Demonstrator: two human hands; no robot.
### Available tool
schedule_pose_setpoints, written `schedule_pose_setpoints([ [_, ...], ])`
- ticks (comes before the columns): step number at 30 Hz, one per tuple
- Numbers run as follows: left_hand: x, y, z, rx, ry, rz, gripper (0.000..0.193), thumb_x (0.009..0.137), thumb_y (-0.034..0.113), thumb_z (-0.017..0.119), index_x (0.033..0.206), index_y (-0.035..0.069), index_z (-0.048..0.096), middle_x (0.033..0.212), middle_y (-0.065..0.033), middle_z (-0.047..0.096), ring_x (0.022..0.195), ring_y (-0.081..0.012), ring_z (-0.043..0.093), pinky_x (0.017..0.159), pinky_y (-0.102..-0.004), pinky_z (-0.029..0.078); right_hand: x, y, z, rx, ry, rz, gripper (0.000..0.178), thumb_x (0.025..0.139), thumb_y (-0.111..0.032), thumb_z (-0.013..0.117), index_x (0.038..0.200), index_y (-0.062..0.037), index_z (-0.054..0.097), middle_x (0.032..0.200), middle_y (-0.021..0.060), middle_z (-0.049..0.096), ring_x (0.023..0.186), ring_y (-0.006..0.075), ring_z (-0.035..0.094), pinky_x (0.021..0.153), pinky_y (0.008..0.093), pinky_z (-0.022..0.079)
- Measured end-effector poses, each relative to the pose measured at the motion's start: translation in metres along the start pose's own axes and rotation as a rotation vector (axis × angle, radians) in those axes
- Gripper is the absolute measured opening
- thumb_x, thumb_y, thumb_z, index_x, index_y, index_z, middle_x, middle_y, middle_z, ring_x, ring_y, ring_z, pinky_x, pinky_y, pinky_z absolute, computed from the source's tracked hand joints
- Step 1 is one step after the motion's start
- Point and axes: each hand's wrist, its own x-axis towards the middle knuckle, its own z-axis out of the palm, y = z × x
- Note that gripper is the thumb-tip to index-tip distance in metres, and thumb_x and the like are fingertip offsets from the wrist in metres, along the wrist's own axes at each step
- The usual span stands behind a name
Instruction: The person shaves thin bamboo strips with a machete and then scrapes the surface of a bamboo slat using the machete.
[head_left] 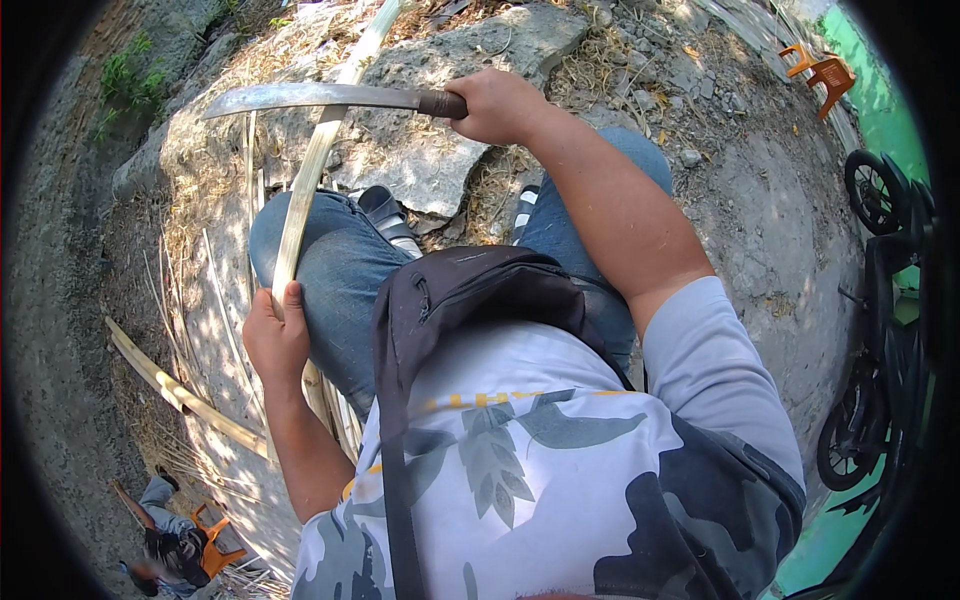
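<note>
I view the right hand [497, 106] gripping a long, curved steel knife [300, 96] across a pale, flat wooden strip [303, 205], pinched by the left hand [275, 338] over the blue-denim left knee [338, 250]. A skidding blade could, I judge, cut that knee.

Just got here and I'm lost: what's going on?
The person's right hand grips a long knife by its handle, its blade crossing over a pale strip; whether they touch is hard to tell. The left hand holds the strip beside the left thigh. More strips lie on the ground to the left.
</note>
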Motion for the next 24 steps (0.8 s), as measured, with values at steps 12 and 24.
schedule_pose_setpoints([
  [12,-0.001,0.006,-0.001,-0.02,-0.002,-0.022,0.055,0.102,0.052,0.062,0.085,0.0,0.057,0.066,-0.0134,0.055,0.061,-0.0249,0.051,0.061,-0.0403,0.043,-0.006,-0.016,0.011,-0.017,-0.005,-0.281,0.017,0.079,-0.027,0.071,0.094,-0.0176,0.073,0.08,0.0114,0.072,0.081,0.0351,0.072,0.075,0.0506,0.057],
  [24,-0.001,0.006,0.001,0.018,0.038,0.03,0.055,0.102,0.052,0.061,0.083,0.001,0.054,0.067,-0.0162,0.055,0.061,-0.0318,0.052,0.061,-0.0434,0.043,-0.005,-0.013,0.012,-0.029,-0.014,-0.27,0.017,0.08,-0.027,0.072,0.094,-0.0169,0.071,0.082,0.0112,0.073,0.083,0.0352,0.072,0.076,0.0508,0.057],
])
